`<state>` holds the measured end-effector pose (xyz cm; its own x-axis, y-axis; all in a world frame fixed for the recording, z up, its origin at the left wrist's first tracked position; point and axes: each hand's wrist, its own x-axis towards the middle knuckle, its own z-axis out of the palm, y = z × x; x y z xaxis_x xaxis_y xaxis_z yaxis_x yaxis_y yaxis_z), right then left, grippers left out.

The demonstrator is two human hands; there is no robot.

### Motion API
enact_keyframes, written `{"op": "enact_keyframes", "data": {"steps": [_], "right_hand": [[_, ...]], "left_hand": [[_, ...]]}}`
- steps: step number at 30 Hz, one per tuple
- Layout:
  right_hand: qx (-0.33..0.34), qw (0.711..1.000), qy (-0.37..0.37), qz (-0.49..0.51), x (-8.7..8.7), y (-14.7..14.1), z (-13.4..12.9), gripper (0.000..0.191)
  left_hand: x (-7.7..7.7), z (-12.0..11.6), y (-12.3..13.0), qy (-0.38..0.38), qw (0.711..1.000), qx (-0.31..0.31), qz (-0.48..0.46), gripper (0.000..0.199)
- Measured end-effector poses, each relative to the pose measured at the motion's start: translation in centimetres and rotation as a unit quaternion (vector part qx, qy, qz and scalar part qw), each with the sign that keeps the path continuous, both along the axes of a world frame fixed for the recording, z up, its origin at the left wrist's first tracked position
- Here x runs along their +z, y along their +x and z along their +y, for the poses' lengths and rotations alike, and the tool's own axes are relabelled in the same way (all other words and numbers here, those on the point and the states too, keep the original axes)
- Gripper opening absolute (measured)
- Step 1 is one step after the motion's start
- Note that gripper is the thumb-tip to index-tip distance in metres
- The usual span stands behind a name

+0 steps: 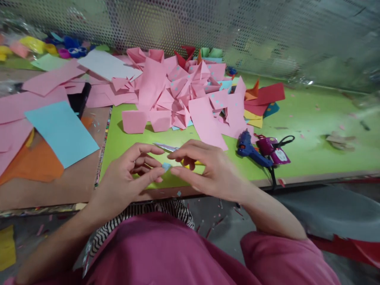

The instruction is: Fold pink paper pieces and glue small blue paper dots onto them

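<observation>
Near the table's front edge, my left hand pinches a small light blue paper piece between thumb and fingers. My right hand is just to the right, its fingers curled around yellow-handled scissors. The silver blades point left, above the blue piece. Its thumb and index fingertips are close to the blue piece; whether they touch it is unclear. Most of the yellow handles is hidden under the right hand.
Pink folded papers pile up behind the hands on the green table top. A blue glue gun and a purple pouch lie at right. Blue paper and orange paper lie at left.
</observation>
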<state>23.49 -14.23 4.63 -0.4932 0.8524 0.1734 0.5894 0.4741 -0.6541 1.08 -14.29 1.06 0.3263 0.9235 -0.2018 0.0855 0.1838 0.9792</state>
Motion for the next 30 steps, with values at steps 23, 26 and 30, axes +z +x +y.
{"op": "enact_keyframes", "data": {"steps": [23,26,30], "right_hand": [[0.009,0.964,0.253,-0.083,-1.9,-3.0,0.6,0.018],[0.029,0.925,0.346,-0.157,-2.2,-2.9,0.3,0.018],[0.046,0.907,0.363,-0.206,-1.6,-2.8,0.0,0.021]], "left_hand": [[-0.9,0.7,-0.2,0.01,0.999,0.002,0.045,0.013],[-0.9,0.8,-0.2,0.007,0.999,-0.002,0.032,0.012],[-0.9,0.8,-0.1,0.0,1.0,0.008,0.014,0.012]]}}
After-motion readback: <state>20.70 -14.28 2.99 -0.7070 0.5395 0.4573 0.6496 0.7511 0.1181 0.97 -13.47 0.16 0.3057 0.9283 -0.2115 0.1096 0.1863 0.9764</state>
